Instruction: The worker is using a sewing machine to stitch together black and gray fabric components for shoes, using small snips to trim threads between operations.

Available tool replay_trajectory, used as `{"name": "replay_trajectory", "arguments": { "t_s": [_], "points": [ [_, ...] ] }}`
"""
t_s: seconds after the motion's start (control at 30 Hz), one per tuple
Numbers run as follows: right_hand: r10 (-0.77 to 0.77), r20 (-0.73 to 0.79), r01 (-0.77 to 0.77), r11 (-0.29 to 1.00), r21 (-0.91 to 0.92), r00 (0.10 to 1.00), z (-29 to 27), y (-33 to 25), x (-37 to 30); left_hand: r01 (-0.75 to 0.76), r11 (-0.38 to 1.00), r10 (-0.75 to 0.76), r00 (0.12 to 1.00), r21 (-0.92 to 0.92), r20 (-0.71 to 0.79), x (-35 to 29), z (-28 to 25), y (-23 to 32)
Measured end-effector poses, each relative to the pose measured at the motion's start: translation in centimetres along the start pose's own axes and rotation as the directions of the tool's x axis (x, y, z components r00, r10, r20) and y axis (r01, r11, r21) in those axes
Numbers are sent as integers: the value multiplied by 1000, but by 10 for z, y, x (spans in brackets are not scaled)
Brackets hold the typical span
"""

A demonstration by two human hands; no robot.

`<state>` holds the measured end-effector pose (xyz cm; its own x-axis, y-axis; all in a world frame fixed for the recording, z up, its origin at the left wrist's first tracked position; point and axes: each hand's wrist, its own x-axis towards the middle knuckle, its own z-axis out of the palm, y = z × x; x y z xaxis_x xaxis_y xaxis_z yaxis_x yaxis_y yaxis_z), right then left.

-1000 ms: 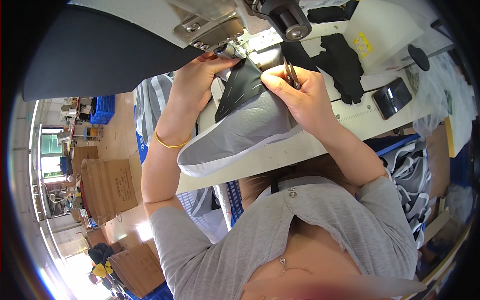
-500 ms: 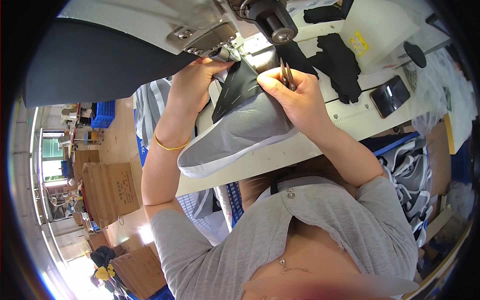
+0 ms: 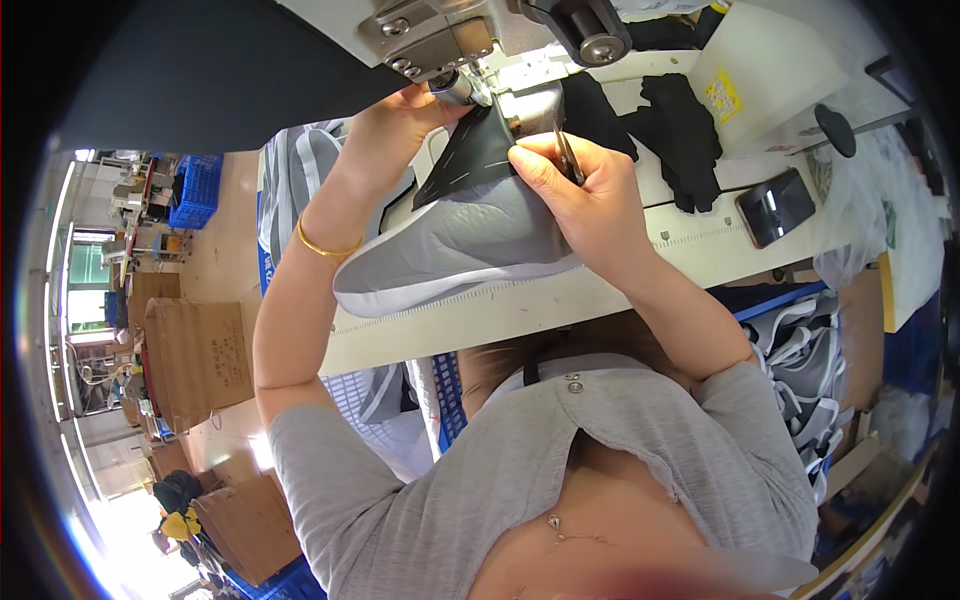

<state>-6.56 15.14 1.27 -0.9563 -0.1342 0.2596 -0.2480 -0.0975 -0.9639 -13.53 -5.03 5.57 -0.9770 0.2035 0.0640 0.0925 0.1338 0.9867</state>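
A grey shoe upper (image 3: 450,240) with a white lower edge lies across the sewing machine bed, its rounded end toward the left. Its black lining piece (image 3: 468,150), marked with light dashes, runs up to the roller foot (image 3: 466,88). My left hand (image 3: 388,135) is closed on the upper's far left edge beside the roller; its fingertips are partly hidden under the machine head (image 3: 430,45). Between thumb and forefinger, my right hand (image 3: 590,200) pinches the right edge of the black piece. Dark thread snips (image 3: 568,158) are tucked in that same hand, blades pointing away.
Black fabric pieces (image 3: 675,140) and a phone (image 3: 775,207) lie on the table to the right. Grey and white uppers (image 3: 795,365) fill a bin at lower right, and more (image 3: 300,185) hang at left. Cardboard boxes (image 3: 200,360) stand on the floor.
The whole view has shifted slightly. Against the machine, the upper and my left forearm sit a little farther left. Both hands keep their grip, and the snips stay in my right hand.
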Motion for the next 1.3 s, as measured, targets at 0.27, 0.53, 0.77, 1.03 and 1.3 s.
{"name": "replay_trajectory", "arguments": {
  "t_s": [0.27, 0.53, 0.77, 1.03, 1.3],
  "points": [
    [-13, 5, 13, 999, -43, 1000, 2, 5, 0, -314, 404, 364, 917, 859, 164, -80, 11, 60],
    [-1, -8, 2, 993, 121, 1000, 2, 10, -2, -470, 260, 601, 763, 844, 239, -94, 67, 5],
    [34, -1, -33, 975, 219, 999, 5, 10, -1, -443, 195, 628, 741, 875, 236, -97, 70, 0],
    [6, 28, -13, 969, 245, 1000, 3, 11, 10, -438, 130, 643, 720, 889, 261, -87, 68, 3],
    [-42, -12, 44, 970, 240, 999, 1, 10, 12, -404, 117, 666, 709, 907, 230, -79, 67, -5]
  ]
}}
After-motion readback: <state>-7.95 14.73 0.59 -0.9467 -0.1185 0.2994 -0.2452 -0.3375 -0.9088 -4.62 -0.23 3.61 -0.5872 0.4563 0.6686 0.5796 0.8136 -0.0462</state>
